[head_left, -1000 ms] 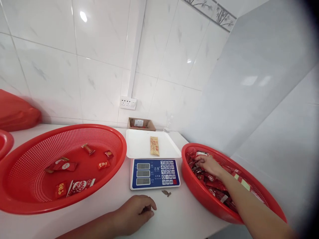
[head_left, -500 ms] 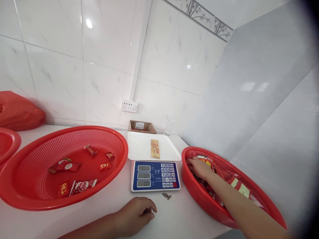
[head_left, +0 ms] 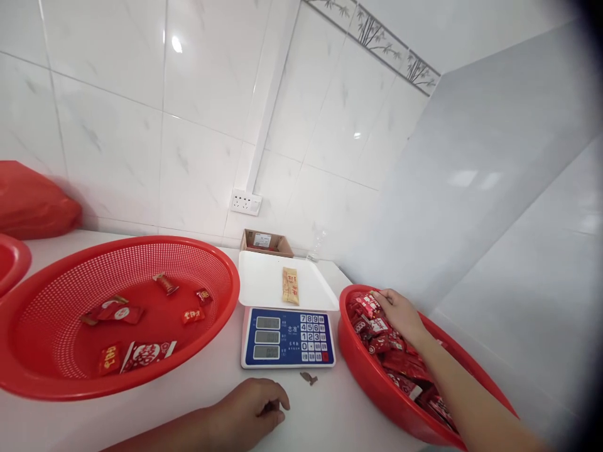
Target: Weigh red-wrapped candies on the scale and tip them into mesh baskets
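My right hand (head_left: pixel 400 316) is over the right red basket (head_left: pixel 351 361), its fingertips closed on a small red candy packet (head_left: pixel 369 304) with white print. Many red wrapped sweets (head_left: pixel 398 358) lie below it. My left hand (head_left: pixel 257 408) rests on the white table in front of the scale, fingers loosely curled, thumb apart, nothing in it. Between the two baskets stands a digital scale (head_left: pixel 288 339) with a blue panel. On its white pan (head_left: pixel 259 282) lies one long tan packet (head_left: pixel 290 286) with red characters.
The left red basket (head_left: pixel 117 248) holds several scattered wrapped sweets (head_left: pixel 146 355). A brown scrap (head_left: pixel 308 378) lies before the scale. Behind the pan are a small cardboard box (head_left: pixel 266 242) and a clear plastic item (head_left: pixel 317 245). A red bag (head_left: pixel 38 201) sits far left, against the tiled wall.
My right hand has come up from among the packets, now pinching a red one. A yellow-lettered packet and a pale green one no longer show in the right basket. My left hand stays put.
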Demonstrator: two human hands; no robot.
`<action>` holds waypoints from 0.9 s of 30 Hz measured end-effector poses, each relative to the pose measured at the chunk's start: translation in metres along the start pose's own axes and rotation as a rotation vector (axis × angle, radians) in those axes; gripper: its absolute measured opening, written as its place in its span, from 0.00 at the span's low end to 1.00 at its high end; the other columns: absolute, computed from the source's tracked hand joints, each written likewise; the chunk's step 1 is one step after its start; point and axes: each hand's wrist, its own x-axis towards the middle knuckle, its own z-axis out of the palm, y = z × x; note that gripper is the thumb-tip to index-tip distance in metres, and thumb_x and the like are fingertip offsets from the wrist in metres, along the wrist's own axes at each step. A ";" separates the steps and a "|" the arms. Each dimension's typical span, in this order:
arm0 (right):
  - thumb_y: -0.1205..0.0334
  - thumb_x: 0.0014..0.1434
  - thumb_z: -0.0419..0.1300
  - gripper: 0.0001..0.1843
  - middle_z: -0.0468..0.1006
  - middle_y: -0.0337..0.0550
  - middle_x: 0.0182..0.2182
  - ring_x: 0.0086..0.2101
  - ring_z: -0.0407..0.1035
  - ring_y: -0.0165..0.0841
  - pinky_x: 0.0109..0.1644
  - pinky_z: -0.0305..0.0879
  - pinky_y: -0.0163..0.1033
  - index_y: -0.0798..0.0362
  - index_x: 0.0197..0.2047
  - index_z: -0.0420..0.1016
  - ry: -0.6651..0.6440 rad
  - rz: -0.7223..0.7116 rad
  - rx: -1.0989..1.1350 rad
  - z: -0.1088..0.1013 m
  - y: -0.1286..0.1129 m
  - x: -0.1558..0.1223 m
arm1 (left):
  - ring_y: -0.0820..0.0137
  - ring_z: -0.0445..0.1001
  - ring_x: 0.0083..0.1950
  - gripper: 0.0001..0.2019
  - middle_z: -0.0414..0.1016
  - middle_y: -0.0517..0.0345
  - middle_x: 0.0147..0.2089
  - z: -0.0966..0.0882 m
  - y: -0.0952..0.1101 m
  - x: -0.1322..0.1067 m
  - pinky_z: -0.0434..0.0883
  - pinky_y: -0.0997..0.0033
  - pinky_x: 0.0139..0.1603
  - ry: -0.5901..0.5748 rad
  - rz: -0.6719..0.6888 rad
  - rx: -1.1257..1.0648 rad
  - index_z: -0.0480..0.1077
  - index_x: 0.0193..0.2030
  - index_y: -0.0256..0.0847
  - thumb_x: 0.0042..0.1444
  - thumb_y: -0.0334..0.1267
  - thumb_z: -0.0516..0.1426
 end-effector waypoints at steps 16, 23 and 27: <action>0.53 0.58 0.46 0.17 0.79 0.42 0.28 0.29 0.73 0.34 0.31 0.69 0.36 0.52 0.38 0.72 -0.302 -0.099 0.122 0.067 -0.086 0.017 | 0.70 0.70 0.35 0.14 0.74 0.55 0.37 0.002 -0.003 -0.003 0.67 0.75 0.37 0.042 0.079 0.063 0.73 0.45 0.43 0.53 0.39 0.53; 0.56 0.59 0.48 0.23 0.69 0.52 0.54 0.54 0.62 0.44 0.57 0.57 0.48 0.57 0.53 0.69 -0.200 -0.188 -0.066 0.088 -0.098 0.024 | 0.70 0.69 0.34 0.14 0.74 0.56 0.36 -0.002 0.000 -0.003 0.66 0.75 0.36 0.011 0.061 0.044 0.74 0.44 0.43 0.52 0.39 0.54; 0.50 0.61 0.45 0.30 0.56 0.50 0.62 0.62 0.45 0.44 0.64 0.45 0.50 0.55 0.63 0.57 -0.319 -0.339 -0.210 0.104 -0.114 0.013 | 0.71 0.68 0.33 0.13 0.73 0.57 0.33 -0.002 0.000 -0.002 0.66 0.76 0.36 0.019 0.090 0.041 0.74 0.44 0.43 0.52 0.38 0.54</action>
